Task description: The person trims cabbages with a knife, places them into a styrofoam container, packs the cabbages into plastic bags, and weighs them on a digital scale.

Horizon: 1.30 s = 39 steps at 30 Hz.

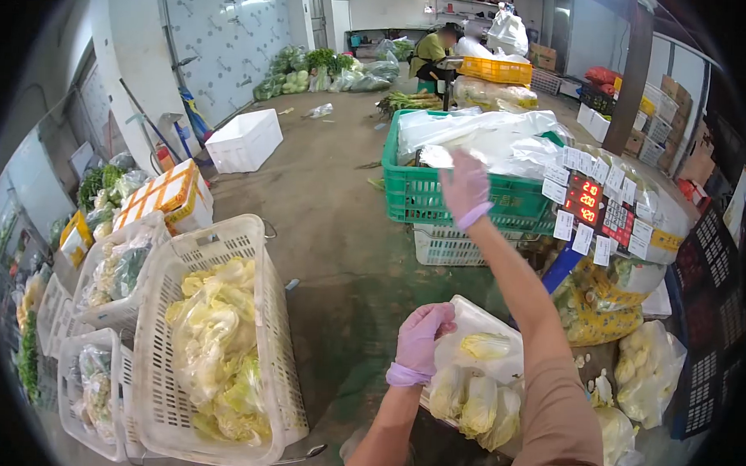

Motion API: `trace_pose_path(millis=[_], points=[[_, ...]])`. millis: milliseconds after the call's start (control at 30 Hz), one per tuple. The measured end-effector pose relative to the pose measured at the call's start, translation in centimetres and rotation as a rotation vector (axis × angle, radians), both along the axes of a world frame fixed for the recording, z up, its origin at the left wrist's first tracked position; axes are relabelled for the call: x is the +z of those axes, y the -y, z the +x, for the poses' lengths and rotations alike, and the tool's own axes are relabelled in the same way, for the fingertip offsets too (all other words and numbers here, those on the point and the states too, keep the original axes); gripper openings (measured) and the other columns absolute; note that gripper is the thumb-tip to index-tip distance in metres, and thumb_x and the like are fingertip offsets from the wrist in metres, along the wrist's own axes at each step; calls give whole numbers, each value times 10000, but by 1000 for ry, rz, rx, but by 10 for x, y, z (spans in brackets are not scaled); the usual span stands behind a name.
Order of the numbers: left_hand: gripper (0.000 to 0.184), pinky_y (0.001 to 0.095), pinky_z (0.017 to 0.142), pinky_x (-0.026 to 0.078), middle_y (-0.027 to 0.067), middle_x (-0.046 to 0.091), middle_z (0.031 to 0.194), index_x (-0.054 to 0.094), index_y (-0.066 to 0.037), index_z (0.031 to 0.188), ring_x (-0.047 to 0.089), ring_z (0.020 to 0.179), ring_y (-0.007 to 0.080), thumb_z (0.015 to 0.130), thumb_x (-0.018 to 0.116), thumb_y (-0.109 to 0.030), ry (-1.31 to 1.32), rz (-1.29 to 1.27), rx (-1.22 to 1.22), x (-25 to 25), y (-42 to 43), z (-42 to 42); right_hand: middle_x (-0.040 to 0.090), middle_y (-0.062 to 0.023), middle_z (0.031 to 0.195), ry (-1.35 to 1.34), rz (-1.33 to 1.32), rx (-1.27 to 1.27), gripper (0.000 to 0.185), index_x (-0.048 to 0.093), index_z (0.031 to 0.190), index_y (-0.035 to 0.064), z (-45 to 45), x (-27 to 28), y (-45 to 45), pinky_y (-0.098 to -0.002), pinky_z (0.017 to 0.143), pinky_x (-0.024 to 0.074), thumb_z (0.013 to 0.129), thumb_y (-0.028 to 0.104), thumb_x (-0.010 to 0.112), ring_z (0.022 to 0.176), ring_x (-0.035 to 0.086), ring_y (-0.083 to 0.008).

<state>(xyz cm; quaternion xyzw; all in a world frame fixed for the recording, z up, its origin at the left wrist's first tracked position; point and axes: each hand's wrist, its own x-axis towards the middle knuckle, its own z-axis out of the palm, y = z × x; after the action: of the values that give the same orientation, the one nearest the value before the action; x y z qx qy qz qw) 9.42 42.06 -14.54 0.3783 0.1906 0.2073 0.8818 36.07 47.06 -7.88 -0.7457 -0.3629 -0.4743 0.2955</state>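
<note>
My left hand (pixel 422 340), in a thin lilac glove, is closed at the edge of a clear plastic bag (pixel 449 356) holding several pale napa cabbages (pixel 479 405). Behind the bag shows part of a white pan (pixel 467 312). My right hand (pixel 467 187), gloved too, is stretched out over the near rim of a green crate (pixel 424 195). Its fingers look extended and slightly blurred, in front of a heap of white plastic bags (pixel 495 139). Whether they touch the heap I cannot tell.
A scale display (pixel 589 195) with red digits and paper labels stands at right. A white crate (pixel 283 345) of leafy cabbage (pixel 221 334) is at left. A white foam box (pixel 245 141) lies on the floor. A person (pixel 431 53) is at the back among vegetables.
</note>
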Motion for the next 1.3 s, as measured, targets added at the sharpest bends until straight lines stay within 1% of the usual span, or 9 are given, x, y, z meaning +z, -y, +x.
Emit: trace_pose_path(millis=[67,200,367,533,700,900,1100,1133,1300], points=[[168,274,739,485,54,621,850,612,-6,921,580,740,146,878,550,-155,-26,-7,7,5,-4,-2,551,-134,1141,31,-61,-306,439,505,1218,171,31,11,16,-420,823,446,795,246,597,972,526,-317],[136,216,671,471,32,634,820,623,-20,910,580,691,96,849,604,-141,54,-68,24,5,-9,-2,630,-102,900,-206,-495,-443,163,665,843,100,77,2,36,-385,737,478,737,151,553,870,576,-266],[196,278,731,491,63,609,839,609,-3,935,576,746,149,860,564,-178,19,-24,38,3,-13,-1,561,-139,631,228,-362,168,72,584,645,50,-24,-1,-13,-406,553,468,653,108,542,624,561,-288],[592,349,805,460,80,577,1047,534,-58,1114,546,972,214,871,430,-587,183,-381,222,5,-48,-19,568,-62,762,174,-404,510,103,599,731,90,-198,10,27,-389,704,457,677,169,562,843,528,-260],[217,267,718,455,8,568,906,569,-62,1027,549,824,112,893,549,-231,128,-59,48,-7,-69,-45,510,-24,756,63,-490,671,183,612,866,89,-271,-53,114,-352,765,447,707,163,563,839,500,-226],[168,245,554,471,23,619,793,619,-33,955,578,659,104,862,588,-169,43,64,188,13,-26,-100,576,-46,826,-246,-494,791,199,638,917,74,-343,-75,206,-344,712,476,747,151,566,767,549,-222],[229,240,667,467,33,617,887,586,7,1071,563,746,93,891,487,-93,-338,601,205,18,24,-234,593,-85,1129,-1587,-16,936,434,498,1241,3,-374,-108,265,-282,837,448,910,283,522,953,562,-157],[238,246,679,470,39,620,886,579,13,1079,571,757,104,880,484,-77,-324,568,168,14,31,-262,553,-58,1133,-2235,433,831,442,411,1330,121,-338,-150,258,-309,825,445,929,296,475,909,556,-178],[262,278,815,452,64,645,951,598,48,1065,587,873,142,839,484,-18,-448,793,-24,-7,68,-360,524,-66,1104,-1966,162,1042,508,405,1275,80,-409,-124,229,-298,739,457,831,224,604,896,538,-146]])
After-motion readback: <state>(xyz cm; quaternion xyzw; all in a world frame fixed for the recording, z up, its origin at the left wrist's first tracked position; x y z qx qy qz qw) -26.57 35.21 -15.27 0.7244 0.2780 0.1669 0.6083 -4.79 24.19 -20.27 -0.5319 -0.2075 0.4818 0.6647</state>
